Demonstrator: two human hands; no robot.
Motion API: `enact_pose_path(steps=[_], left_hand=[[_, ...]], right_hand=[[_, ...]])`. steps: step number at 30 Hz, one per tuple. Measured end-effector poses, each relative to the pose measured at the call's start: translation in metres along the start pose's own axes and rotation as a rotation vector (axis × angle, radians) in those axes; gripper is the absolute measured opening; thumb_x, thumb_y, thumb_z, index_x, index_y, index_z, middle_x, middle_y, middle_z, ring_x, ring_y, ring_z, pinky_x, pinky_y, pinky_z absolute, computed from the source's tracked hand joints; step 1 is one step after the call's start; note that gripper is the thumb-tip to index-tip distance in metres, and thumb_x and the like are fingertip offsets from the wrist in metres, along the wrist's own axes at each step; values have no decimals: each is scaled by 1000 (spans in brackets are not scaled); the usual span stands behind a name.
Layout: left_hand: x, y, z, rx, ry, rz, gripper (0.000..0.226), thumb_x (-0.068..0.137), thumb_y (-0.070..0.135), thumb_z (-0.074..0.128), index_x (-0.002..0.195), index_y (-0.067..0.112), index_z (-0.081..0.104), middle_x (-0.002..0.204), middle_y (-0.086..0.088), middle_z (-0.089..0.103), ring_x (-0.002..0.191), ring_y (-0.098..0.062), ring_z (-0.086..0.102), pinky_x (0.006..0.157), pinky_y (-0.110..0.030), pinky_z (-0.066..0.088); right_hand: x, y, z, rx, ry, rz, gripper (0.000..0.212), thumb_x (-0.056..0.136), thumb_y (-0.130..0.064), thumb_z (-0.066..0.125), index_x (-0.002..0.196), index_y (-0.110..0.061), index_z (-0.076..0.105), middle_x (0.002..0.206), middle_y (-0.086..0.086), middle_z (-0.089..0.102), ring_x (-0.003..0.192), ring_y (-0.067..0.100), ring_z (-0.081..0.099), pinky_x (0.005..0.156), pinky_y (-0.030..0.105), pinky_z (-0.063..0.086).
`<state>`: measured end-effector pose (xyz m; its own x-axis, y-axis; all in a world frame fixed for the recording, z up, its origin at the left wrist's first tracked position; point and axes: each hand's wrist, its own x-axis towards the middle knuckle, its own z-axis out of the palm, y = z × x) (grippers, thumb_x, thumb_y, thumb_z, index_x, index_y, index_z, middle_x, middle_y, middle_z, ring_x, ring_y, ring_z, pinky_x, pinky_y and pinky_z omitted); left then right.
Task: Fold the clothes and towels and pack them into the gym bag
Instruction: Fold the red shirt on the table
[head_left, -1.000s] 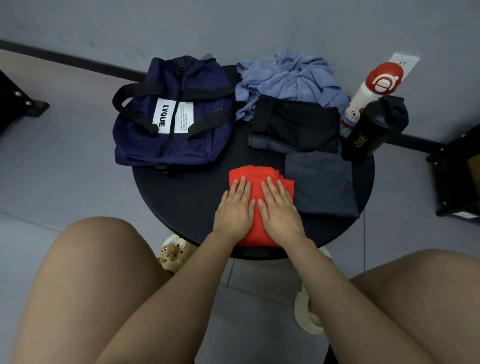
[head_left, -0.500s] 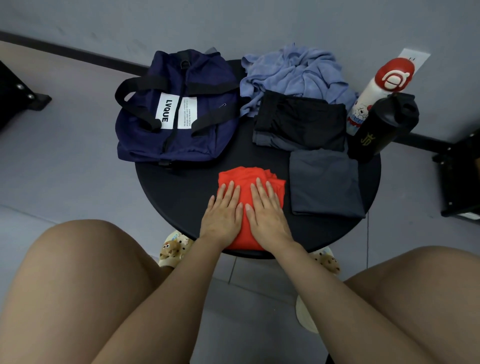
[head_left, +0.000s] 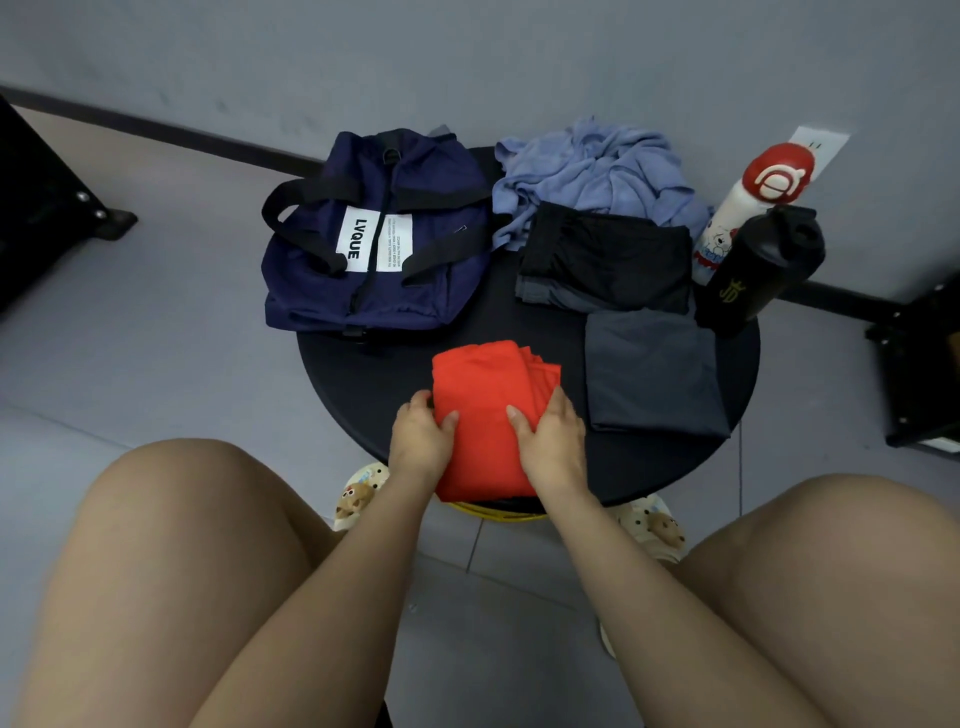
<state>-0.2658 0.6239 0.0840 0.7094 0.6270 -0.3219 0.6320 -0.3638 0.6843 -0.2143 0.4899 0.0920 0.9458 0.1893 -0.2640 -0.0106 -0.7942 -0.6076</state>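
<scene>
Red shirt (head_left: 485, 415) is folded now, my fingers switched from pressing flat to gripping both sides, left hand (head_left: 422, 435) and right hand (head_left: 551, 435), bag (head_left: 379, 234) next I guess.

bare arms, bare legs, cartoon-print slippers (head_left: 652, 525)

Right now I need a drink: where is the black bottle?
In the head view, the black bottle stands at the round table's far right edge, just in front of the red-capped white bottle.

Round black table (head_left: 374, 374) (grey wall (head_left: 467, 57) behind) on grey floor (head_left: 156, 338).
</scene>
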Motion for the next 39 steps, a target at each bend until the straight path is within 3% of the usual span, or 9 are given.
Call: enact_pose_path(steps=[4, 8, 11, 16, 22, 25, 29, 33, 39], left_hand=[[-3, 2, -3, 54, -80, -75, 44, 91, 32, 60, 123, 2, 53, 121, -17, 57, 113, -31, 54, 91, -33, 43], [-10, 7, 0, -43, -118, -85, 39, 92, 24, 59, 127, 8, 53, 125, -15, 57, 115, -29, 53, 94, -34, 43], [-16, 11, 2, -93, -138, -79, 36, 93, 22, 55, 128, 15, 50, 123, -11, 59, 113, -29, 55, 97, -39, 44], [-20, 21, -1, -158, -68, -103, 27, 92, 21, 53, 120, 19, 53, 115, -7, 62, 109, -31, 56, 94, -38, 44], [-24, 53, 4, -296, 1, 13, 23, 90, 20, 59, 113, 18, 57, 111, -2, 67, 103, -25, 61, 93, -38, 46], [-20, 78, 12, -414, -87, 41, 24, 90, 9, 57, 114, 12, 55, 112, -10, 66, 100, -26, 62, 90, -40, 49], [-12, 124, 23, -550, -330, -9, 32, 92, -4, 45, 121, 9, 50, 101, -5, 62, 79, -14, 56, 63, -28, 47], [1, 166, 31, -509, -408, 62, 34, 95, -1, 45, 127, 8, 47, 103, -6, 58, 85, -18, 57, 68, -35, 50], [17, 190, 63, -428, -378, 96, 29, 92, 0, 55, 120, 6, 54, 110, -12, 62, 99, -24, 61, 87, -42, 53]], right_hand=[[6, -3, -9, -23, -30, 163, 75, 96, -46, 46, 149, 0, 19, 147, 18, 34, 135, 34, 30, 107, 42, 32], [13, -2, -16, -3, -74, 262, 59, 91, -49, 54, 130, -5, 49, 132, 16, 51, 125, 35, 44, 101, 42, 41], [14, -2, -21, 127, -65, 259, 46, 87, -40, 64, 119, -7, 60, 122, 13, 60, 114, 33, 55, 93, 40, 48], [11, -5, -34, 268, -13, 193, 47, 88, -23, 67, 129, -5, 56, 127, 14, 59, 115, 30, 57, 96, 33, 45], [19, -6, -65, 291, 93, 100, 50, 87, -22, 68, 133, -7, 54, 133, 12, 56, 122, 27, 53, 106, 35, 41], [27, 1, -92, 284, 154, 67, 47, 87, -22, 69, 130, -7, 57, 129, 13, 59, 119, 28, 55, 103, 34, 42], [47, 16, -137, 246, 201, 38, 44, 87, -23, 69, 127, -7, 59, 126, 12, 61, 116, 26, 57, 101, 33, 44], [73, 30, -174, 304, 255, 100, 47, 83, -22, 73, 125, -7, 61, 121, 9, 64, 110, 23, 60, 89, 22, 40], [106, 55, -197, 284, 260, 120, 48, 79, -19, 77, 123, -5, 61, 119, 12, 64, 108, 24, 61, 94, 30, 45]])
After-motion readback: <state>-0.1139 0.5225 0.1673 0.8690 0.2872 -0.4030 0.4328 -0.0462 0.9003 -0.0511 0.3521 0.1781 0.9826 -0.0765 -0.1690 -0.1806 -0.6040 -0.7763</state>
